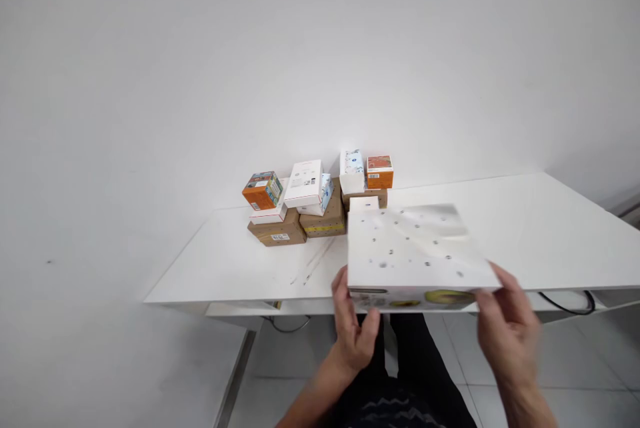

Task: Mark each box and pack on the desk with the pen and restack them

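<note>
Large white box point(415, 248) held flat at the near edge of the table point(525, 215); left hand point(353, 328) clasps its near-left corner, right hand point(505, 325) its near-right, likely for balance, though motion blur obscures the fingers; beyond the grip, small boxes point(315, 205) stacked against the wall.

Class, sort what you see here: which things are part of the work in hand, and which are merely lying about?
In hand:
- left hand
- right hand
- large white box, gripped by both hands at its near edge

Lying about:
- stack of small boxes at the back of the white table
- black cable under the table
</note>
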A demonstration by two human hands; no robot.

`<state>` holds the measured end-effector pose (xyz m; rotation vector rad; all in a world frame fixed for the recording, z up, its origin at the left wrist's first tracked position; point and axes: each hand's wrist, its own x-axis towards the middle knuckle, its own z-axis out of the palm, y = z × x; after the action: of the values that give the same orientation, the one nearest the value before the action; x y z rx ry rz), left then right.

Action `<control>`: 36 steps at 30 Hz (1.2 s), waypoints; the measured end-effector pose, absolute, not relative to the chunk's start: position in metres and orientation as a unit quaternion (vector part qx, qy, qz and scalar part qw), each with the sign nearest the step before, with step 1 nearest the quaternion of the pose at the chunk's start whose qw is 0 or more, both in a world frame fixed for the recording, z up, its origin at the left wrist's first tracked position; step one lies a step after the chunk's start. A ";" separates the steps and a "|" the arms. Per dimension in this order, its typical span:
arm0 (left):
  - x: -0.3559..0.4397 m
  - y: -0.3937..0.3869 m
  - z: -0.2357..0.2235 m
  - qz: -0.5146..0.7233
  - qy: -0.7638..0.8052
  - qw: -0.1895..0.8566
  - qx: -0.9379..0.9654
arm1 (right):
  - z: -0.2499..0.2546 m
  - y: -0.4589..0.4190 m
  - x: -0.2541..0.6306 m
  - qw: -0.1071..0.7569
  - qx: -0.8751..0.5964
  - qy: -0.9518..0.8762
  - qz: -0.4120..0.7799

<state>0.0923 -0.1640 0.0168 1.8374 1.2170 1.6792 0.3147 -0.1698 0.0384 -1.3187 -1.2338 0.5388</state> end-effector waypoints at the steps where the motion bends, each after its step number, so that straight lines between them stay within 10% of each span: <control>1: 0.081 -0.169 0.007 0.603 0.456 0.194 0.625 | 0.033 -0.169 0.302 0.601 -0.553 -0.515 0.262; 19: 0.009 -0.178 -0.060 0.483 0.586 0.367 0.537 | -0.056 -0.154 0.271 0.393 -0.542 -0.656 0.349; 36: -0.002 -0.201 0.006 0.452 0.629 0.383 0.504 | 0.008 -0.170 0.270 0.418 -0.548 -0.628 0.362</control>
<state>-0.0020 -0.2011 0.0057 1.2842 1.6038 1.1534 0.2702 -0.1704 0.0077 -1.3736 -1.5755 0.9071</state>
